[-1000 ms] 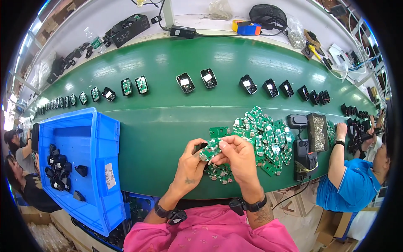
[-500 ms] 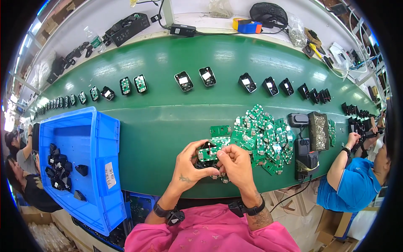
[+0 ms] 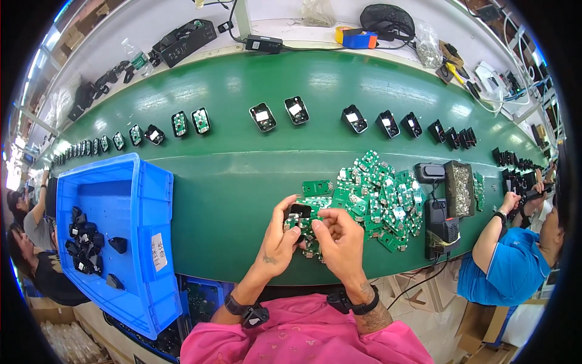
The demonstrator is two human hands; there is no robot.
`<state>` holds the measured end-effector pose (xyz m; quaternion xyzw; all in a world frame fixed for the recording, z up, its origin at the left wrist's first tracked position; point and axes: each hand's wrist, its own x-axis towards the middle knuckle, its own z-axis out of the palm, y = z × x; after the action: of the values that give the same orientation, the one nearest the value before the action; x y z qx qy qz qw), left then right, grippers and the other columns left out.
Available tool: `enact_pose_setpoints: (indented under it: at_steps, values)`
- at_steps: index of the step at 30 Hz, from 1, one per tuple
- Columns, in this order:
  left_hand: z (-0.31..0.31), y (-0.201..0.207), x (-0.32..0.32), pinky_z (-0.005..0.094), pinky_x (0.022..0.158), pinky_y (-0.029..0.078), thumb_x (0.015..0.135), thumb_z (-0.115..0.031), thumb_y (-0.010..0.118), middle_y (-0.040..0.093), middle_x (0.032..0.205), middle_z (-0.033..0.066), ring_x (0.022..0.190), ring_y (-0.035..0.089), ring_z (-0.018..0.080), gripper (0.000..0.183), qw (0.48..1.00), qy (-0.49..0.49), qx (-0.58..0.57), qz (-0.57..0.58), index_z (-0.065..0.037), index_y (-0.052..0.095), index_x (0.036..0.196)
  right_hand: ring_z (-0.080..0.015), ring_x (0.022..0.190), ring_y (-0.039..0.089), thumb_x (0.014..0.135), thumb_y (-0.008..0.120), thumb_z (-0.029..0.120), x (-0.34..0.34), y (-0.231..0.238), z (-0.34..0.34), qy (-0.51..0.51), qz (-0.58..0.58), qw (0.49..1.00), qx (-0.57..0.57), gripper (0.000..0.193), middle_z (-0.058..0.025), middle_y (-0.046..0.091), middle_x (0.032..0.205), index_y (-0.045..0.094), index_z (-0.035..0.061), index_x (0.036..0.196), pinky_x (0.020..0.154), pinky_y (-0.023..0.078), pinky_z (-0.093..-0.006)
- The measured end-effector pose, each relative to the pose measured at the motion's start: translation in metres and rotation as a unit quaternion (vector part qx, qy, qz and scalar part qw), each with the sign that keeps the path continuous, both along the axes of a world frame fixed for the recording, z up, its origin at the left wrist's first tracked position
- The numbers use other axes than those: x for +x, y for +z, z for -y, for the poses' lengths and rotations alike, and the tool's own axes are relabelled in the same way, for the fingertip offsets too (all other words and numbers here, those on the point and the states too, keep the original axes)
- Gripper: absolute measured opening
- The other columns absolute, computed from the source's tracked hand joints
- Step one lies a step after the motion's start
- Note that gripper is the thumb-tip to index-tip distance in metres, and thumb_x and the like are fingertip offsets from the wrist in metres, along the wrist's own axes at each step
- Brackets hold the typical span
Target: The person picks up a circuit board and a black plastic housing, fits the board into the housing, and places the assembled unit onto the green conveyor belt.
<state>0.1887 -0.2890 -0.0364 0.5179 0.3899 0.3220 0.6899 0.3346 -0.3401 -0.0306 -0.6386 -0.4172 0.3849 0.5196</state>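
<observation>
In front of my chest, my left hand (image 3: 274,242) is closed around a small black plastic housing (image 3: 301,210), its open side facing up. My right hand (image 3: 341,242) pinches at the right side of the housing, thumb and fingers on a green circuit board (image 3: 313,213); my fingers hide much of the board, so how deep it sits cannot be made out. Just right of my hands lies a heap of green circuit boards (image 3: 388,200), some of it reaching under my fingers. One loose board (image 3: 317,187) rests at the heap's upper left.
Across the green table (image 3: 218,182) runs a row of black housings (image 3: 262,117), those at left holding boards (image 3: 200,121). A blue bin (image 3: 138,200) with black parts stands left. Right of the heap are a black charger-like device (image 3: 442,224) and a tray of small metal parts (image 3: 461,189). Co-workers sit both sides.
The green board, earlier lying raised across the housing, now shows less between my fingers, and more of the black housing is visible. My left thumb has moved up onto the piece.
</observation>
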Motion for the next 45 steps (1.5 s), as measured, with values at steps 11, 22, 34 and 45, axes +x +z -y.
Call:
enact_pose_setpoints:
  at_steps: [11,22,34,45]
  values:
    - [0.007,-0.006,0.008,0.0237,0.068,0.047,0.094,-0.006,0.045,0.053,0.125,0.0096,0.086,0.055,0.012,0.053,0.994,0.023,0.09,-0.065,-0.004,0.032,0.145,-0.0083,0.06,0.062,0.095,0.062,0.004,0.001,0.01,0.003,0.085,-0.09,0.992,0.016,0.014,-0.0044,0.065,0.074,0.069,-0.0042,0.104,0.051,0.049,-0.0225]
    - [0.013,0.021,0.017,0.0327,0.1,0.044,0.09,-0.002,0.043,0.046,0.135,0.0158,0.117,0.051,0.0215,0.058,0.994,0.052,0.096,-0.002,-0.002,0.031,0.146,-0.0109,0.064,0.064,0.097,0.055,0.0,-0.002,0.024,0.009,0.085,-0.154,0.98,0.088,0.015,-0.0079,0.064,0.082,0.067,-0.0063,0.103,0.055,0.053,-0.0227]
    - [0.005,0.013,0.009,0.0345,0.106,0.039,0.082,-0.004,0.047,0.044,0.14,0.0175,0.124,0.047,0.0231,0.065,0.964,0.012,0.264,-0.027,0.001,0.032,0.145,-0.0174,0.054,0.056,0.085,0.067,0.004,0.024,0.05,0.003,0.168,0.132,0.971,0.107,0.005,-0.0082,0.061,0.067,0.067,0.0,0.082,0.05,0.04,-0.0301]
    - [0.0,0.026,0.012,0.0431,0.109,0.036,0.082,-0.002,0.052,0.042,0.139,0.0242,0.127,0.045,0.036,0.063,0.929,-0.05,0.365,-0.03,0.002,0.034,0.142,-0.0178,0.049,0.055,0.081,0.069,0.005,0.043,0.058,0.003,0.219,0.134,0.961,0.105,0.006,-0.0075,0.061,0.062,0.067,0.0004,0.077,0.046,0.04,-0.0298]
